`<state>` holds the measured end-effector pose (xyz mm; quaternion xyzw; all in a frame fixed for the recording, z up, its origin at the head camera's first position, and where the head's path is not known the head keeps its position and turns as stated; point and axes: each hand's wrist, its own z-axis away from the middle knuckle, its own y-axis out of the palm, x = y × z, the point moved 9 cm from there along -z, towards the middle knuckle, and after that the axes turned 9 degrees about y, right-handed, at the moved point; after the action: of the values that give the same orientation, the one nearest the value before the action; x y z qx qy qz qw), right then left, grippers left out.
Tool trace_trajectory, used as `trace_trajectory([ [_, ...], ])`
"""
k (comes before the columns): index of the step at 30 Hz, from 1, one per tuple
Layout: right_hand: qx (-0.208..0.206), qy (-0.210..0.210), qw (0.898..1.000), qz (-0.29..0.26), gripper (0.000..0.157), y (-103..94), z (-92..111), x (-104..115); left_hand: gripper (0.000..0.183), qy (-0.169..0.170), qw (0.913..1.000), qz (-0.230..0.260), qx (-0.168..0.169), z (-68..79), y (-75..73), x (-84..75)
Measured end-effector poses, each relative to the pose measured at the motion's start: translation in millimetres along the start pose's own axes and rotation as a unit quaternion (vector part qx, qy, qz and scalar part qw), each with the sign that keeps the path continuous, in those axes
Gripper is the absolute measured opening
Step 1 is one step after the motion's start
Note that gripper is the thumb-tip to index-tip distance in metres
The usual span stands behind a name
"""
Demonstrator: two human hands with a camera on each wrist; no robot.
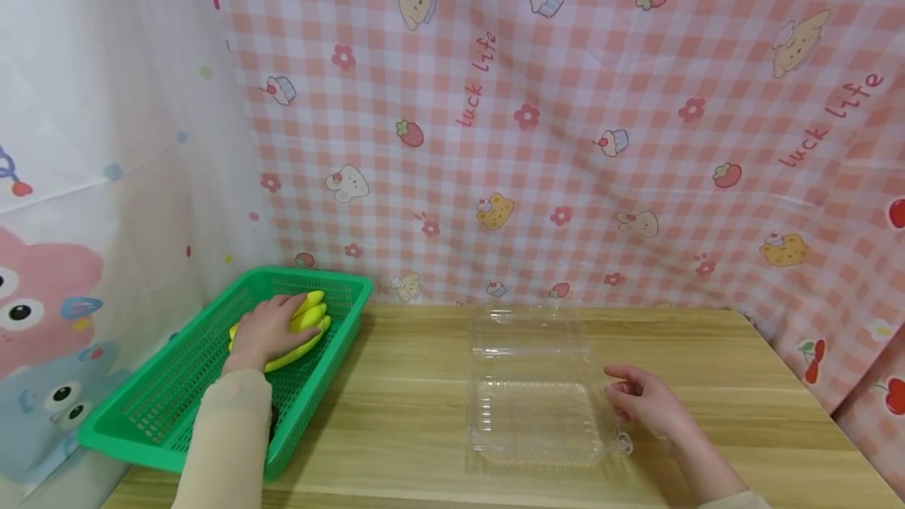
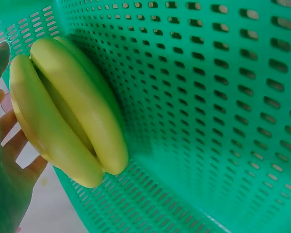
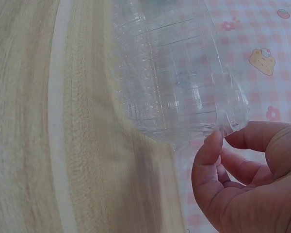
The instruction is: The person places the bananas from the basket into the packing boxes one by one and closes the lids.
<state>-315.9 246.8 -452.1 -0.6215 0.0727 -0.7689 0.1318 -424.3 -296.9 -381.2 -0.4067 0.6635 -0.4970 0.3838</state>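
Note:
A bunch of yellow bananas (image 1: 309,325) lies in the green plastic basket (image 1: 315,403) at the left. My left hand (image 1: 267,332) grips the bunch from above, the thumb on its right side. The left wrist view shows the bananas (image 2: 80,102) close to the perforated basket wall (image 2: 194,97), fingers along their other side. On the table, a clear plastic clamshell box (image 1: 540,426) stands with its lid folded back. My right hand (image 1: 650,403) is at its right edge. In the right wrist view, thumb and forefinger pinch the corner of the box (image 3: 184,82).
Something dark (image 1: 274,420) in the basket is mostly hidden by my left sleeve (image 1: 229,442). The wooden table (image 1: 410,399) extends between basket and box. A pink checked cloth (image 1: 452,163) hangs behind it, and a white printed cloth (image 1: 141,179) hangs at the left.

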Motion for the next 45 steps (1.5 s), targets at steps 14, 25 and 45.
trace_trajectory([
  [14, 0.005, 0.007, 1.0, -0.008, 0.05, -1.5, -1, -3, 0.079, -0.002, 0.9985, 0.051, 0.018, 4.0, 9.8, 7.4],
  [25, 0.005, 0.003, 1.0, -0.011, 0.049, -1.2, 0, -1, 0.083, 0.007, 0.9983, 0.054, 0.022, 1.9, 10.9, 3.3],
  [45, 0.009, 0.0, 1.0, -0.006, 0.05, -0.3, -2, -3, 0.082, -0.005, 0.9998, 0.015, -0.007, 1.9, -2.0, 5.2],
])
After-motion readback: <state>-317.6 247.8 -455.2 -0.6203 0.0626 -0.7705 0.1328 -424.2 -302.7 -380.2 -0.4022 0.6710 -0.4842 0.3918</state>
